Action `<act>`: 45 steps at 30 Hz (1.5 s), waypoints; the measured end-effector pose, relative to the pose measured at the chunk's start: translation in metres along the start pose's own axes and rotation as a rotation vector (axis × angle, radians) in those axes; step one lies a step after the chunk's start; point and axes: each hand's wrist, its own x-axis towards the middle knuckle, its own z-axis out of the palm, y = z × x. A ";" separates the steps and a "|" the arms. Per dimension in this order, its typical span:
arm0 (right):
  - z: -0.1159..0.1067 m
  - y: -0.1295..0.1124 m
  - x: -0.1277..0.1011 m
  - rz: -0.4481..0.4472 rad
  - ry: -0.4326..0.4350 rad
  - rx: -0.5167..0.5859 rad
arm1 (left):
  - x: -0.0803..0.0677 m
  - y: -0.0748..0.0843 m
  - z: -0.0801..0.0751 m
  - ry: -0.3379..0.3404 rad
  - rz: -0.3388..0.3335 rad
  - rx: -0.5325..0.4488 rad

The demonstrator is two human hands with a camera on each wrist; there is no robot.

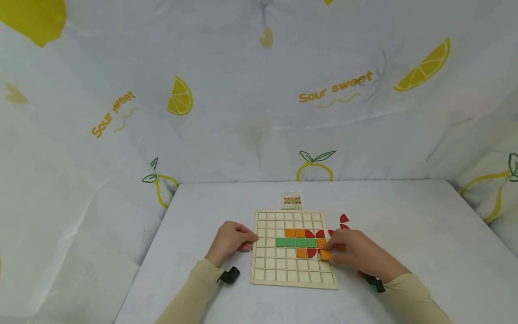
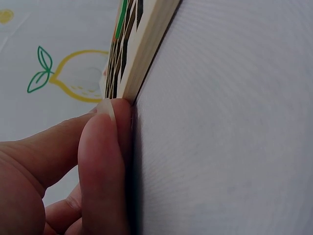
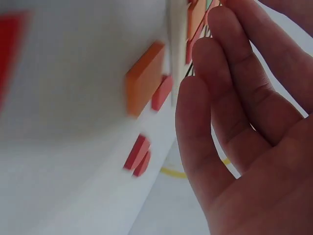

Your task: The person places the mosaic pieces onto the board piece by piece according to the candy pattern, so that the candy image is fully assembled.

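A pale wooden grid board (image 1: 282, 274) lies on the table, and my left hand (image 1: 231, 240) grips its left edge between thumb and fingertips. In the left wrist view the thumb (image 2: 101, 156) sits against the board's side (image 2: 146, 58). My right hand (image 1: 360, 252) pinches an orange square tile (image 1: 325, 255) at the board's right side, slightly tilted over the cells. A row of green square tiles (image 1: 295, 242) crosses the middle of the grid. Orange squares (image 1: 289, 233) and red quarter-round tiles (image 1: 309, 234) lie above and below it. In the right wrist view the held tile is hidden.
Behind the board a small pattern card (image 1: 292, 200) shows a red, orange and green design. Loose red pieces (image 1: 344, 218) lie right of the board; a loose orange tile (image 3: 145, 78) shows in the right wrist view. A lemon-print cloth (image 1: 251, 135) hangs behind the table.
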 end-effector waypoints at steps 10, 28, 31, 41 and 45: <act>0.016 -0.030 0.040 -0.041 0.002 0.050 | -0.001 0.002 -0.001 0.008 0.007 0.013; 0.034 -0.055 0.053 -0.101 0.000 -0.036 | -0.001 0.002 0.001 0.009 -0.006 0.005; 0.035 -0.055 0.053 -0.103 0.001 -0.043 | -0.001 0.002 0.000 0.015 -0.005 0.017; 0.038 -0.055 0.055 -0.095 -0.019 -0.027 | 0.000 0.001 0.000 0.019 -0.003 0.028; 0.036 -0.056 0.055 -0.099 -0.015 -0.025 | 0.000 0.002 0.000 0.019 -0.001 0.031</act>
